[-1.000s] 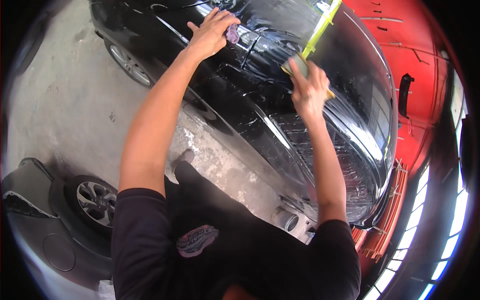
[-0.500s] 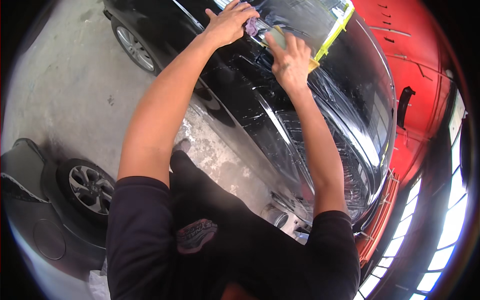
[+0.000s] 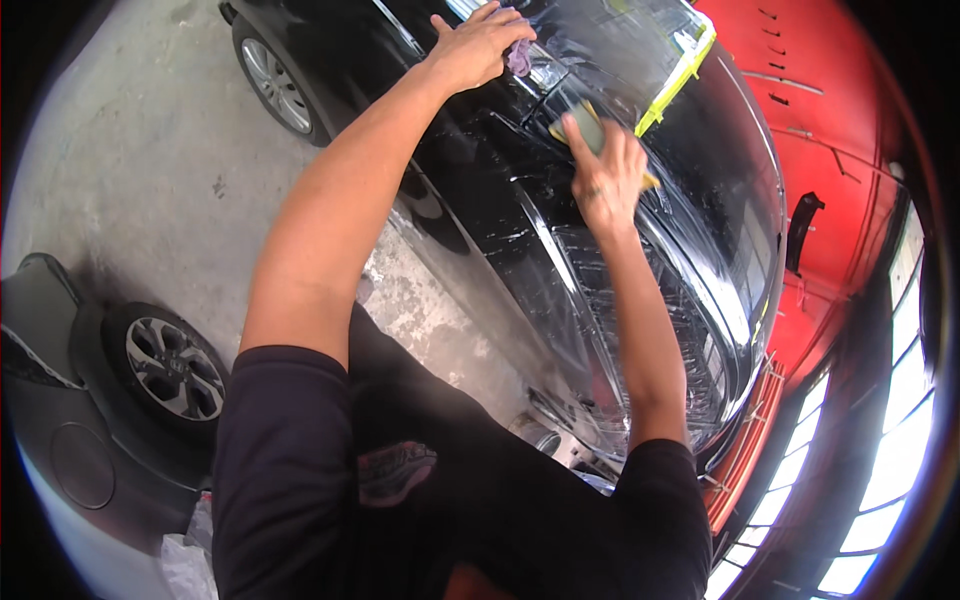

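A wet-looking black car [image 3: 490, 190] with a hazy grey patch [image 3: 600, 50] on its panel stands in front of me. Yellow-green masking tape [image 3: 680, 75] edges that patch. My left hand [image 3: 478, 50] rests high on the car, a crumpled purple cloth [image 3: 519, 58] bunched under its fingers. Lower and to the right, my right hand [image 3: 610, 180] is wrapped over a grey-green sanding block [image 3: 588, 130], whose yellowish sheet sticks out on both sides. The block lies against the black bodywork; its underside is hidden.
At lower left is a second dark car with a spoked wheel [image 3: 175, 370], close to my left side. A plastic bag [image 3: 190, 565] lies near it. Between the cars runs a stained concrete floor [image 3: 150, 170]. A red wall [image 3: 830, 90] and a bucket [image 3: 538, 432] are beyond.
My right hand has slid the sanding block down and slightly right over the car. The left hand and cloth sit a little farther right in view, which has itself shifted somewhat.
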Tool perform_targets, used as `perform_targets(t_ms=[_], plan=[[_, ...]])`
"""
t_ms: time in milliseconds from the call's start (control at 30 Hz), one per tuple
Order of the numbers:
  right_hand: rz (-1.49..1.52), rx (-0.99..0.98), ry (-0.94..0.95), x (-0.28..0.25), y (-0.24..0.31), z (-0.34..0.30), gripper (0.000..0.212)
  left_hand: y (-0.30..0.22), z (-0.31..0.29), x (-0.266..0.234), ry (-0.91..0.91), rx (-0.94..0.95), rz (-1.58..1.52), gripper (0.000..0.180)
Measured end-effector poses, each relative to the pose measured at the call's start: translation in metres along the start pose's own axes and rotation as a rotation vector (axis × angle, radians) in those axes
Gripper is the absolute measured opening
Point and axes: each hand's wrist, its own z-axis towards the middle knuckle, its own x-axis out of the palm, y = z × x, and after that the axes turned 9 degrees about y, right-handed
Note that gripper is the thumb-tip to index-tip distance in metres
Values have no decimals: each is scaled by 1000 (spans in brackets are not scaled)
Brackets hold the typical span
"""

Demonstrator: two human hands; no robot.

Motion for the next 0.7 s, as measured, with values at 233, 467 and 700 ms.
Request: perform_targets(t_ms=[233,467,700], plan=[[-39,65,66,15,31,27,75,-12,3,2,22,-29,-35,34],[-103,-5,-32,19,-6,-53,86,-6,4,6,-57,2,-20,38],[-98,-91,27,17,20,-13,69,0,1,6,-66,35,-45,36]])
